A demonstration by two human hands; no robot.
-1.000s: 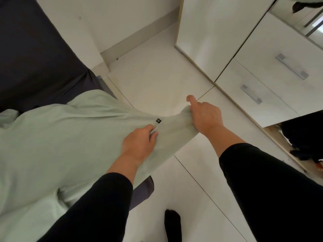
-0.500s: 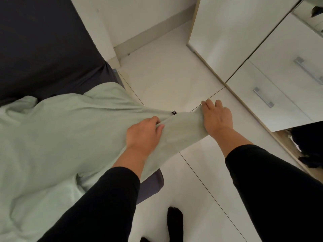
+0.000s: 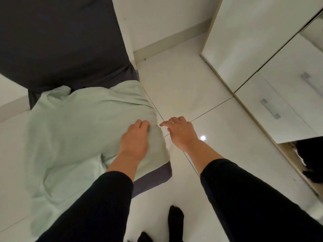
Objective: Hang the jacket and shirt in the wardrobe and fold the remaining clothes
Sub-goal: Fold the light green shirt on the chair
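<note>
A pale green garment (image 3: 75, 130) lies spread over a dark grey seat (image 3: 153, 177) at the left and hangs down its side. My left hand (image 3: 134, 138) rests flat on the garment's right edge, fingers curled slightly on the cloth. My right hand (image 3: 181, 131) hovers just off that edge above the floor, fingers apart, holding nothing. Both arms wear black sleeves.
A dark backrest (image 3: 61, 41) rises behind the seat. A white wardrobe (image 3: 248, 41) with handled drawers (image 3: 270, 109) stands at the right, its lower part open onto dark items (image 3: 311, 159). White floor tiles (image 3: 183, 81) lie between; my socked foot (image 3: 175, 222) is below.
My right hand has let go of the garment's end and moved off it. The stretched-out end now lies folded onto the seat under my left hand.
</note>
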